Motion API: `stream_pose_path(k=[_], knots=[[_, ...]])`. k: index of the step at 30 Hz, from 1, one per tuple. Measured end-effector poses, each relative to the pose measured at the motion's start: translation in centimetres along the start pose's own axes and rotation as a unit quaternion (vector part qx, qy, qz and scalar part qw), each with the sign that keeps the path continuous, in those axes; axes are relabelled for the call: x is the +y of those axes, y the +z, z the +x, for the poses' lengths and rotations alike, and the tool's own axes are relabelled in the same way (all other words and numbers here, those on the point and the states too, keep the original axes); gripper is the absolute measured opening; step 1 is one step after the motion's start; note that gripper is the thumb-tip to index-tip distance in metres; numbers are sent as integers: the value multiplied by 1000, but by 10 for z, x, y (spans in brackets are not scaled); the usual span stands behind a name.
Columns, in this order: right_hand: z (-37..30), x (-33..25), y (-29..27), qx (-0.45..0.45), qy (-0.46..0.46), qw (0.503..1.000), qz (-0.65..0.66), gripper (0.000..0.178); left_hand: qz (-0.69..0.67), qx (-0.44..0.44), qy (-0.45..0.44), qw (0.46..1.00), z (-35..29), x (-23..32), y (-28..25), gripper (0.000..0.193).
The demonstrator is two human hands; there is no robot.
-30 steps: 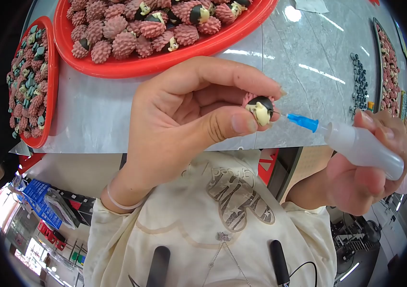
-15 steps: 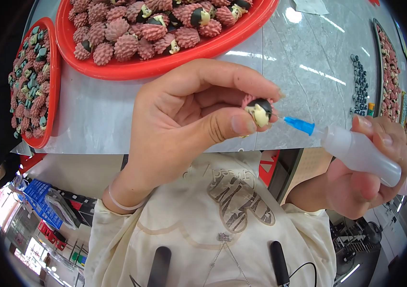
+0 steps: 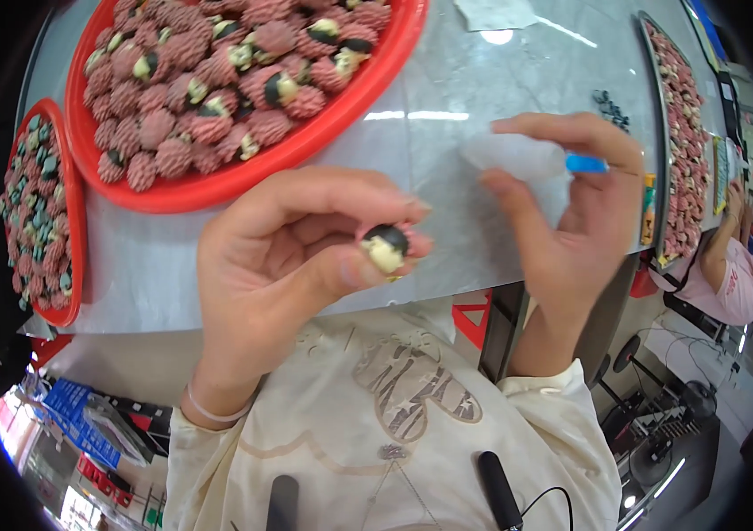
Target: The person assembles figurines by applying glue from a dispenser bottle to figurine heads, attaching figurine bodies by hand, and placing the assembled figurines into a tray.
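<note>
Between the thumb and fingers of my left hand (image 3: 257,265) is a small pink, knobbly hedgehog-like figurine (image 3: 385,251) with a black and cream front, held above the table's near edge. My right hand (image 3: 584,221), to its right, is closed around a translucent white squeeze bottle (image 3: 518,159). The bottle lies sideways in the grip, its blue needle tip (image 3: 584,164) pointing right, away from the figurine. Bottle and figurine are apart. Up and left of my left hand, a large red tray (image 3: 186,204) holds many similar pink figurines.
At the far left stands a smaller red tray (image 3: 75,243) of pink and teal pieces. A long dark-rimmed tray (image 3: 656,106) of pink pieces lies at the right. Small dark pieces (image 3: 611,111) and a white sheet (image 3: 493,13) lie on the grey table. Another person's pink sleeve (image 3: 735,283) shows far right.
The needle tip has left the figurine. My right hand has moved up and left and turned the bottle, so the tip now points right. The figurine sits lower and further left in view.
</note>
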State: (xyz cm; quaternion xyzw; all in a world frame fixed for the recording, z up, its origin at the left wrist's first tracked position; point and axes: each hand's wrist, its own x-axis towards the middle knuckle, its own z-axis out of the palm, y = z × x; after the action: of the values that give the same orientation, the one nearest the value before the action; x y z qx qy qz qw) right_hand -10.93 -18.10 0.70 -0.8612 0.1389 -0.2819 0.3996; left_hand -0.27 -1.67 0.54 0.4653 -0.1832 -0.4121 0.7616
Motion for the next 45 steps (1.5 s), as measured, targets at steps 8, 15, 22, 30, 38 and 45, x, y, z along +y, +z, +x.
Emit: stream_pose_path(k=[8, 15, 22, 30, 38, 45], knots=[[18, 18, -43, 0, -18, 995, -101, 30, 14, -4, -10, 1000, 0, 3, 4, 31], [35, 49, -62, 61, -5, 920, -387, 23, 21, -5, -12, 1000, 1, 2, 4, 31], [18, 25, -62, 122, 123, 974, 146, 24, 14, -12, -3, 1000, 0, 0, 2, 30], [-11, 20, -66, 117, 144, 949, 255, 27, 28, -14, -3, 999, 0, 1, 1, 30], [-22, -5, -58, 51, 202, 919, 334, 24, 6, -29, 8, 1000, -1, -2, -1, 32], [-25, -15, -34, -67, 111, 899, 418, 25, -15, -31, 0, 999, -3, -2, 1, 36]])
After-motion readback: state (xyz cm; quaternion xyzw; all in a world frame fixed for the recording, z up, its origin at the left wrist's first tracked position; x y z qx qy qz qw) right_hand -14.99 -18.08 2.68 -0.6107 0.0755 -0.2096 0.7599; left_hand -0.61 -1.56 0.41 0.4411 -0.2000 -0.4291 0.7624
